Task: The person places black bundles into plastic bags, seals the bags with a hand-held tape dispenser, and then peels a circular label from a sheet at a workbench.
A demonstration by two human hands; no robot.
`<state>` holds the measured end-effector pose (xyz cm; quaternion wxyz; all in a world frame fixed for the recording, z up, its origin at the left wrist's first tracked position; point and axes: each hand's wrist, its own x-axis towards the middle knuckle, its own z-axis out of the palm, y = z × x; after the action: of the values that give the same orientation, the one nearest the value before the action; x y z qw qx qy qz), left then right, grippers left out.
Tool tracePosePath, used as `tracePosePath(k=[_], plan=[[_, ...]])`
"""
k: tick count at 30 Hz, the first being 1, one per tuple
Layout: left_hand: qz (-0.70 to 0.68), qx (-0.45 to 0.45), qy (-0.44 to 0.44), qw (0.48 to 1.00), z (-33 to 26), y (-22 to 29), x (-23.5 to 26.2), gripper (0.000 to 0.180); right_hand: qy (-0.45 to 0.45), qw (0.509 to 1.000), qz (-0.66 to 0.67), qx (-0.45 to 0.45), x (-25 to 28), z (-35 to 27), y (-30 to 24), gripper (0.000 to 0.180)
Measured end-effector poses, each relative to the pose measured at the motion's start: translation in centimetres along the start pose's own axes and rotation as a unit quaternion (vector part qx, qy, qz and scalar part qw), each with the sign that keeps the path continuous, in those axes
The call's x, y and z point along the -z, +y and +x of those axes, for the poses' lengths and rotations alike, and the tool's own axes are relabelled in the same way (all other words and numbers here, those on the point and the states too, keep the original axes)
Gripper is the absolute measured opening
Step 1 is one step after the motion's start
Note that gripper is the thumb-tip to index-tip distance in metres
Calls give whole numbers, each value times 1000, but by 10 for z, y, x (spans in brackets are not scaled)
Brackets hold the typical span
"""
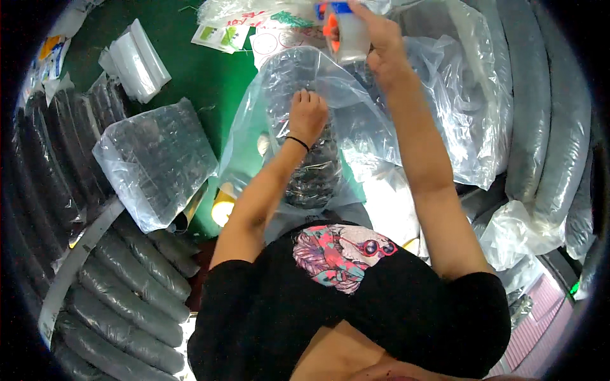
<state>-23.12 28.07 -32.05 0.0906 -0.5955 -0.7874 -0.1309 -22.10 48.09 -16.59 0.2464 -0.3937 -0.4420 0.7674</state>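
Observation:
My left hand, a black band on its wrist, lies on a large clear plastic bag in front of me. Its fingers are curled together against the film, seemingly gripping it. Inside the bag is a bundle of dark, shiny wrapped items. At the far side, my right hand holds up a tape dispenser with a wide roll of clear tape and blue and orange parts. The dispenser is raised beside the far end of the bag; whether its tape touches the bag, I cannot tell.
A filled clear package and folded plastic film sit left on the green surface. Long dark wrapped rolls are stacked at left, with similar grey rolls at right. More clear bags lie right of my bag. A yellow roll stands nearby.

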Motion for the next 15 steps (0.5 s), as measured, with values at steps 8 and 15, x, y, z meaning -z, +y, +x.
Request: tracePosePath(k=[8,15], plan=[[14,-267,-133,954,-56,15,-17,15,162,956,-245,-4,-44,0,87,58],[-144,-61,-417,895,-56,13,141,17,171,923,-328,-105,31,-108,190,67]])
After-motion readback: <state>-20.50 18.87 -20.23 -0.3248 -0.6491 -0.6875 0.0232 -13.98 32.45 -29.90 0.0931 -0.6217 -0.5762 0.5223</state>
